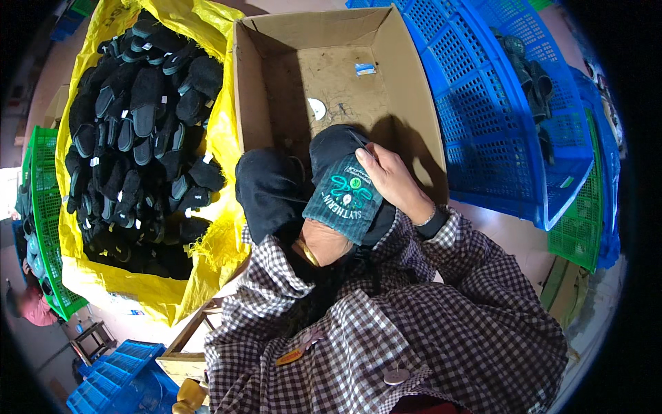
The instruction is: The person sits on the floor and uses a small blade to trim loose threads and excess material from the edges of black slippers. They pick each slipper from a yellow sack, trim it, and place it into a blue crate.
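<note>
A dark green ribbed-fabric slipper upper point(350, 200), embroidered with a green and white emblem and white lettering, lies over my lap. My left hand point(323, 243) reaches into it from the near side and holds it up, its fingers hidden under the fabric. My right hand point(394, 178) is closed at the far right edge of the upper, the thumb pressed on the rim. Beside that thumb a thin dark pointed thing point(358, 140) sticks out, too small to name. Beneath are my knees in black trousers point(270, 193).
An open cardboard box point(407, 76) stands before my knees, with a white disc point(316, 108) and a small blue-white packet point(365, 69) inside. Left, a yellow sack point(83, 283) holds many black slippers point(143, 110). Blue crates point(476, 117) stand right. A person's pink sleeve point(38, 310) shows far left.
</note>
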`<state>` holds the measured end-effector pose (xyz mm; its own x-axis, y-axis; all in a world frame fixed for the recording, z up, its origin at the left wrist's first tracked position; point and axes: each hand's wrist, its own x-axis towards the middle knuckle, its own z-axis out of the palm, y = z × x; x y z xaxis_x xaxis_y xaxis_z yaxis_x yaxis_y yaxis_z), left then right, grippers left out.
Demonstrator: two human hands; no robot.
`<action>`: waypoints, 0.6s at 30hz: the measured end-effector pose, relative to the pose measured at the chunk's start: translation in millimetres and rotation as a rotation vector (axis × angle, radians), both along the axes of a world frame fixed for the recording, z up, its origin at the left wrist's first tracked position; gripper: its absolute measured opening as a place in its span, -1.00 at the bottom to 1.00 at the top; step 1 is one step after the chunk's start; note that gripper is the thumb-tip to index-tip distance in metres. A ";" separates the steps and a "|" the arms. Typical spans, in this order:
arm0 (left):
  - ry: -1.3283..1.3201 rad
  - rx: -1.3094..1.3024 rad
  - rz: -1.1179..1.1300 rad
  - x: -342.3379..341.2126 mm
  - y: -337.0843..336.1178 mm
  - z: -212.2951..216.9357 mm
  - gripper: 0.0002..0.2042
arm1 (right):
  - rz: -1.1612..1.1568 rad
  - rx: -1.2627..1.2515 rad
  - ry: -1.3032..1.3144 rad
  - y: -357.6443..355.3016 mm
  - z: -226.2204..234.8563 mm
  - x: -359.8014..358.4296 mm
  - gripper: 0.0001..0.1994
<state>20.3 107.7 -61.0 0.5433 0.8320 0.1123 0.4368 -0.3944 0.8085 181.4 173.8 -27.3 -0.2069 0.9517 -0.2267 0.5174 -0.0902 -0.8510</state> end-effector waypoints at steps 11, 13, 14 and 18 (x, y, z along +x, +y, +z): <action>0.148 0.214 0.014 -16.8 -1.4 13.3 -0.55 | -0.155 0.053 0.082 -30.2 -12.9 -13.7 -0.53; 0.205 0.272 0.034 -25.4 -5.9 11.8 -0.57 | -0.132 0.113 0.191 -27.5 -22.1 -13.2 -0.56; 0.177 0.322 0.077 -28.8 -4.6 10.7 -0.61 | -0.142 -0.124 0.309 -26.5 -11.1 -11.4 -0.61; 0.169 0.297 0.159 -28.4 -5.6 47.6 -0.65 | -0.075 -0.187 0.435 -39.4 -0.7 -8.2 -0.68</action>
